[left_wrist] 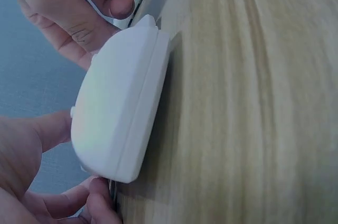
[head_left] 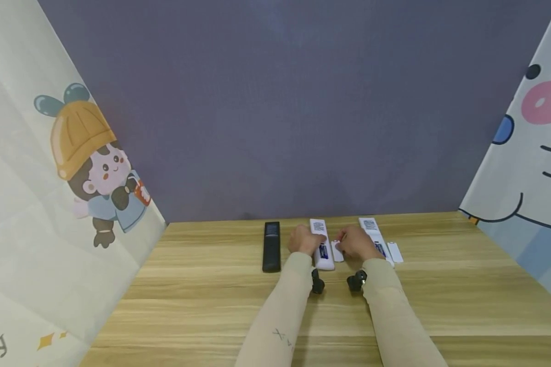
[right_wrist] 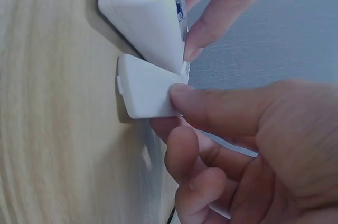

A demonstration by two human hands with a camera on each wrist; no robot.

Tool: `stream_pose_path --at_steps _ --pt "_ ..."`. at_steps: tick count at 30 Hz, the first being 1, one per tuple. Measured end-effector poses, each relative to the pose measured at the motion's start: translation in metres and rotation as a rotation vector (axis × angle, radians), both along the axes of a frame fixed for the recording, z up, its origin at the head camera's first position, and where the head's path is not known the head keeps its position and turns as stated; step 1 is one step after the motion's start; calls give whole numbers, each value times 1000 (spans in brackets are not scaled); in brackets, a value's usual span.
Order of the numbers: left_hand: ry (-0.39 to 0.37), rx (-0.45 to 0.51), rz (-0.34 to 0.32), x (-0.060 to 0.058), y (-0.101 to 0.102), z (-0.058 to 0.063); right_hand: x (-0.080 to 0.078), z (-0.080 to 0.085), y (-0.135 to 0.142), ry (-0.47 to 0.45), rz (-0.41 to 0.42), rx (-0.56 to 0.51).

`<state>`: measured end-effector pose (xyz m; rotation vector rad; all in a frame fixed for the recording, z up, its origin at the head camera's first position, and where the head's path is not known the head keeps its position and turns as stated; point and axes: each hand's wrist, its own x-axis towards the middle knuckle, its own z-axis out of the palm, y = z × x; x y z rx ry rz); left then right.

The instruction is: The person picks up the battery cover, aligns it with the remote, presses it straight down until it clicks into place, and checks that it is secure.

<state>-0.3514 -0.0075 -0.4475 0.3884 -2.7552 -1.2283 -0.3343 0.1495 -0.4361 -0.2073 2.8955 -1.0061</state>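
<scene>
1. The middle white remote control (head_left: 325, 263) lay on the bench (head_left: 202, 285) with its back facing up, between the two hands. Its battery compartment was uncovered, showing blue-wrapped batteries (head_left: 323, 252), and a printed label sat above them.
2. The left hand (head_left: 304, 240) held this remote from its left side, the thumb on the upturned back and the other fingers bent by the edge.
3. The right hand (head_left: 355, 242) pinched a white battery cover (head_left: 338, 253) between thumb and finger, just beside the remote's right side. A small tab showed on the cover's edge; whether it touched the bench could not be told.
4. Right of that, a second white remote control (head_left: 375, 235) lay back up, partly hidden by the right hand, its own batteries (head_left: 380, 249) exposed.
5. A second battery cover (head_left: 395, 252) lay just beside it, on the right.
6. To the left of the left hand lay a black remote control (head_left: 271, 250).
7. Black wrist cameras sat under both beige sleeves.
8. Behind the bench rose a grey-purple backdrop (head_left: 275, 112), flanked by pale panels with cartoon prints, a capped child (head_left: 105, 168) on the left and a pink snout (head_left: 545, 102) on the right.
</scene>
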Motion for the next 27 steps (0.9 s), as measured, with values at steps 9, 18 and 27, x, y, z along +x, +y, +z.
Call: stream_pose_path --at_steps 9,18,27 --pt "-49 -19 11 -1 2 1 -2 0 3 28 -13 25" --pt "-56 -17 -11 -2 1 0 -3 1 5 18 -36 6" --pt "-63 20 -37 7 -7 5 -4 1 10 54 -39 7"
